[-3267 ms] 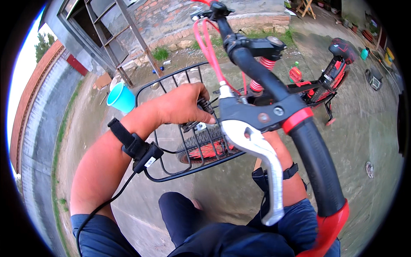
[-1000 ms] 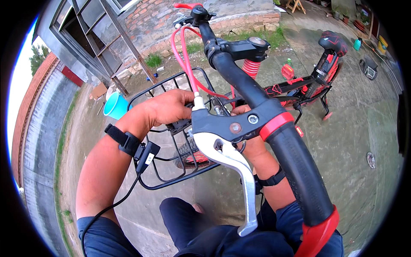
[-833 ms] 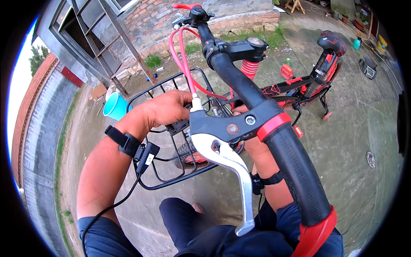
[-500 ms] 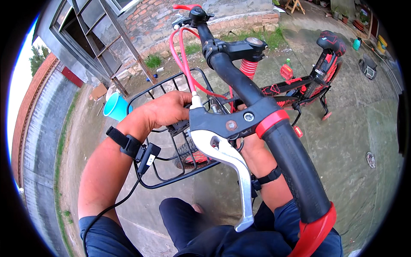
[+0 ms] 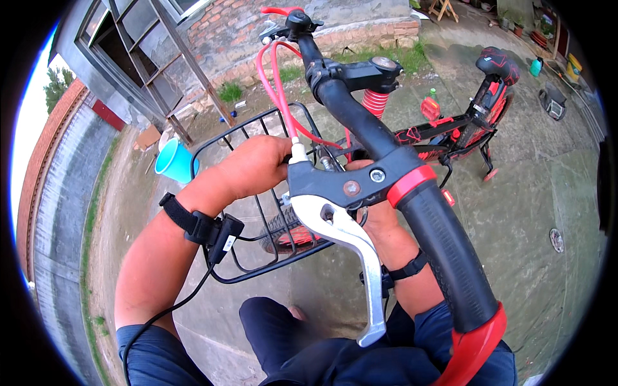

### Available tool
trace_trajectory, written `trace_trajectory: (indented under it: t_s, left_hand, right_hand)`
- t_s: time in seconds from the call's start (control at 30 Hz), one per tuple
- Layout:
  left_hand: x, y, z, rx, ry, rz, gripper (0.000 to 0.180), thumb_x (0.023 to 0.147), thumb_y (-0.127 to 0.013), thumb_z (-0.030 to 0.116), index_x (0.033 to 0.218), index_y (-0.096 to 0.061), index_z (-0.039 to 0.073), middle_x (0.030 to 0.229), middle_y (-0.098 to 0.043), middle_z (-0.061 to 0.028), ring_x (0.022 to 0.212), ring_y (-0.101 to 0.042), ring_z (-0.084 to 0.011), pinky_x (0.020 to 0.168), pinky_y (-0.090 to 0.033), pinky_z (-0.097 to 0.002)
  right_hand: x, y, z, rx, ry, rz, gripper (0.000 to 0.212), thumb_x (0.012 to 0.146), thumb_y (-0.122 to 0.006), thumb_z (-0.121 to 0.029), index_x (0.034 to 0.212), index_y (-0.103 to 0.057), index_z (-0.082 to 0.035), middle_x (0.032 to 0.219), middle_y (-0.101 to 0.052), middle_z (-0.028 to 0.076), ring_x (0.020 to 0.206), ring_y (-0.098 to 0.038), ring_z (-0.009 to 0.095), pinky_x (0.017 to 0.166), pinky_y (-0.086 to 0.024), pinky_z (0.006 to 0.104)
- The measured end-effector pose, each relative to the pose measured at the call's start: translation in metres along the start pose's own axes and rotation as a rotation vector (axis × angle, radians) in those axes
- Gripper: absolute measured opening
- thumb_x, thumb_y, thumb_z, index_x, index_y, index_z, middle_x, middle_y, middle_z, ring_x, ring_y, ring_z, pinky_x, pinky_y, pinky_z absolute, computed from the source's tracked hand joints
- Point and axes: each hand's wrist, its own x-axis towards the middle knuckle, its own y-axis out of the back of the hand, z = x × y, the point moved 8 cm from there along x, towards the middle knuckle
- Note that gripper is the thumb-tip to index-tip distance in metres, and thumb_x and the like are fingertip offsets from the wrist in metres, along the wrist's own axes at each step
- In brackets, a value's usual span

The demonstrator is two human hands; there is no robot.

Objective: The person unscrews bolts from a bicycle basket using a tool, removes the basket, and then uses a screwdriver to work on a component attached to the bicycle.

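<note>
Black basket [image 5: 273, 271], left hand [image 5: 261, 168] over it, right hand [image 5: 381, 222] partly behind brake lever [image 5: 341, 233], grips' opening and hold I cannot tell.

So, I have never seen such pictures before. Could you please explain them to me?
No robot here: a person works bare-handed. The pictures all come from a wide camera on the person's head, looking down, so straight edges bend. A bike stands on the ground, its brake lever close to the camera. The left hand is at the basket; the right hand is partly hidden behind the lever. What they hold, if anything, I cannot see. A bucket is at left.
</note>
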Motion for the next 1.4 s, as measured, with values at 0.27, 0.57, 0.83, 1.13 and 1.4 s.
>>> trace_trajectory:
  t_s: [0.27, 0.57, 0.83, 1.13, 1.4]
  left_hand:
    - [0.011, 0.011, 0.011, 0.354, -0.075, 0.005, 0.011, 0.077, -0.063, 0.012, 0.085, -0.065, 0.005, 0.079, -0.066, -0.0171, 0.079, -0.064, -0.0379, 0.070, -0.052, -0.0463]
    - [-0.009, 0.021, 0.003, 0.215, 0.039, -0.036, 0.022, 0.082, -0.067, 0.019, 0.097, -0.065, 0.004, 0.086, -0.066, -0.0182, 0.083, -0.063, -0.0373, 0.074, -0.050, -0.0447]
    - [-0.076, 0.055, 0.010, -0.196, 0.118, 0.182, 0.020, 0.086, -0.069, 0.014, 0.097, -0.062, -0.001, 0.080, -0.062, -0.0071, 0.075, -0.055, -0.0131, 0.071, -0.047, -0.0300]
    - [-0.221, 0.052, -0.046, -1.020, 0.132, 0.780, 0.027, 0.094, -0.059, 0.017, 0.115, -0.056, 0.001, 0.097, -0.066, -0.0118, 0.082, -0.065, -0.0162, 0.074, -0.053, -0.0262]
    - [-0.285, -0.019, -0.219, -1.290, 0.589, 1.240, 0.041, 0.095, -0.061, 0.016, 0.124, -0.047, -0.009, 0.097, -0.065, -0.0144, 0.082, -0.067, -0.0218, 0.072, -0.057, -0.0300]
  right_hand:
    - [0.002, 0.007, -0.028, -0.345, 0.166, -0.040, 0.027, 0.079, -0.071, -0.003, 0.104, -0.062, -0.003, 0.096, -0.065, 0.001, 0.087, -0.060, 0.009, 0.080, -0.048, 0.0253]
    - [-0.004, 0.001, -0.039, -0.231, 0.104, 0.006, 0.028, 0.084, -0.067, -0.002, 0.111, -0.060, -0.001, 0.097, -0.066, 0.006, 0.081, -0.064, 0.011, 0.073, -0.054, 0.0267]
    - [-0.031, 0.016, -0.051, -0.528, 0.106, 0.151, 0.016, 0.089, -0.064, -0.010, 0.103, -0.064, -0.003, 0.074, -0.061, 0.001, 0.054, -0.054, 0.008, 0.047, -0.041, 0.0215]
    - [-0.051, 0.113, -0.055, -0.015, -0.246, 0.296, 0.010, 0.091, -0.060, -0.011, 0.101, -0.060, -0.011, 0.082, -0.059, 0.002, 0.065, -0.056, 0.010, 0.048, -0.038, 0.0193]
    - [-0.014, 0.114, -0.168, -0.209, -0.008, 0.395, 0.017, 0.092, -0.058, -0.015, 0.108, -0.056, -0.010, 0.088, -0.060, 0.005, 0.062, -0.050, 0.008, 0.042, -0.035, 0.0178]
